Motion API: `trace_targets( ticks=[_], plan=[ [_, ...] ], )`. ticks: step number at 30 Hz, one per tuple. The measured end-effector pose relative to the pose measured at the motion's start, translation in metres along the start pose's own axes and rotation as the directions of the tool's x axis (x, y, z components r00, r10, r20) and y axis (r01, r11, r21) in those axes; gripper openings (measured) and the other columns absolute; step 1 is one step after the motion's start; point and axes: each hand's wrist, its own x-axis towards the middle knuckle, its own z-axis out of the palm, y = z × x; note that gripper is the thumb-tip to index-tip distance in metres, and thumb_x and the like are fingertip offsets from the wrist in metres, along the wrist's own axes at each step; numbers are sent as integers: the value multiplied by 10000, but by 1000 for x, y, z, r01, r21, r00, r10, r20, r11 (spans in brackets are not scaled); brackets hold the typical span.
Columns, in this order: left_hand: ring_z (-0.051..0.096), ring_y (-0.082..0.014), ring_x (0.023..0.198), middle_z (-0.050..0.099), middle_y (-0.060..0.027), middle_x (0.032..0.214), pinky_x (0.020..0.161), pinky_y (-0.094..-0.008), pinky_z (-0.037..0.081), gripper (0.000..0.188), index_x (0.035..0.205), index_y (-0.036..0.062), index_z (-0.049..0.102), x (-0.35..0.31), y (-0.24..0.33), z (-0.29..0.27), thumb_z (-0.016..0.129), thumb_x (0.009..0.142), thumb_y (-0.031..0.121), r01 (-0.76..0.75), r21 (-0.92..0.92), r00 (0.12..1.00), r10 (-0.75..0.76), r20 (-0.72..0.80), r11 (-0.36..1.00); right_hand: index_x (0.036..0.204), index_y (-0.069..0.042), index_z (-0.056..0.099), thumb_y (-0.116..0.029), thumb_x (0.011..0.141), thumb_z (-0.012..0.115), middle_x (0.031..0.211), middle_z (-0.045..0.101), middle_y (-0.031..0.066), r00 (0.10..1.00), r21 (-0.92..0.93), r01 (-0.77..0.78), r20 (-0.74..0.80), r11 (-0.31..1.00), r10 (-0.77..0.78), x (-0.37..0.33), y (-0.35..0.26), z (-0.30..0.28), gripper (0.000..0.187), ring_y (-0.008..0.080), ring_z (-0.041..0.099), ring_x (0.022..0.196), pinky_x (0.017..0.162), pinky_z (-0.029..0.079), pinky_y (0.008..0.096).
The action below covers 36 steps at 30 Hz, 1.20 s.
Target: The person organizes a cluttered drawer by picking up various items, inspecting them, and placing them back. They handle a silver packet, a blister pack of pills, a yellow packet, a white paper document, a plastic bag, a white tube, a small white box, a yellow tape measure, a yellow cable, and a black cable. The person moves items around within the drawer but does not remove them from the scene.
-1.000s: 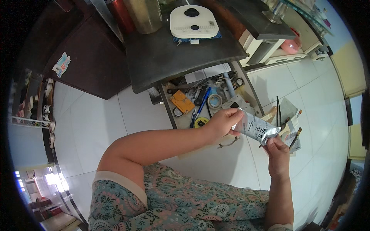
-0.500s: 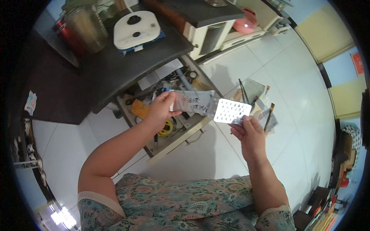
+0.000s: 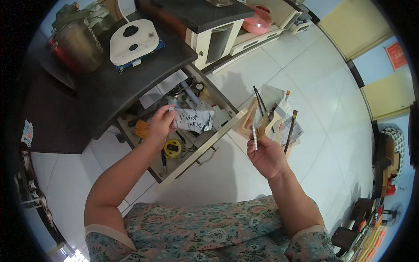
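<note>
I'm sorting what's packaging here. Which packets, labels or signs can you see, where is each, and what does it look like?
Silver foil pouch: in the left hand, over the open drawer; crinkled, dark print.
Blister strip: in the right hand, seen edge-on; thin, silvery.
Red sign: on the wall, upper right; rectangular.
Small sticker: on the dark cabinet side, far left; pale with red.

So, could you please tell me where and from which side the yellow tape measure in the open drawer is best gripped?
Probably by its rounded edge, coming straight down from above: the yellow tape measure lies flat, face up, in the open drawer, with clutter crowding its sides.
</note>
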Motion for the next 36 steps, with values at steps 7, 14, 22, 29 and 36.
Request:
trace_targets(
  ticks=[7, 14, 22, 29, 36],
  plan=[
    [443, -260, 1187, 426, -136, 1314, 979, -382, 374, 595, 1391, 94, 343, -2, -13, -9, 607, 861, 151, -347, 557, 935, 323, 145, 754, 997, -13, 510, -114, 949, 453, 839, 536, 71, 992, 271, -128, 54, 954, 118, -1, -1, 3, 126, 119, 506, 667, 559, 469, 207],
    [242, -357, 1349, 229, -195, 1464, 1112, -421, 215, 855, 1424, 29, 225, -70, 59, 65, 717, 736, 157, -799, 435, 596, 443, 670, 416, 935, 25, 528, -90, 927, 443, 850, 562, 96, 966, 39, -260, 21, 965, 260, -7, 10, 8, 143, 111, 502, 648, 537, 468, 190],
    [570, -113, 876, 602, -32, 977, 784, -264, 468, 297, 1148, 35, 542, -71, 64, 77, 613, 883, 150, -372, 249, 831, 201, 519, 894, 1037, -95, 516, -322, 987, 414, 843, 582, 18, 923, -177, -365, 60, 914, 380, -11, 27, 14, 254, 80, 519, 679, 566, 446, 192],
    [579, -49, 778, 611, -13, 902, 618, -203, 496, 225, 1055, 24, 551, -58, 55, 68, 597, 909, 188, -172, 94, 920, 126, 371, 981, 1047, -120, 523, -313, 940, 540, 843, 566, -25, 971, -428, -183, 65, 885, 232, -20, 27, 32, 221, 73, 493, 731, 625, 427, 229],
    [587, -85, 901, 579, -44, 1046, 658, -228, 528, 294, 1149, 48, 489, -73, 58, 79, 588, 912, 190, 20, -72, 942, 5, 336, 997, 1108, -98, 560, -241, 912, 596, 972, 586, -9, 996, -553, -18, -79, 833, -31, -18, 33, 31, 245, 94, 526, 874, 784, 436, 276]
  ],
)
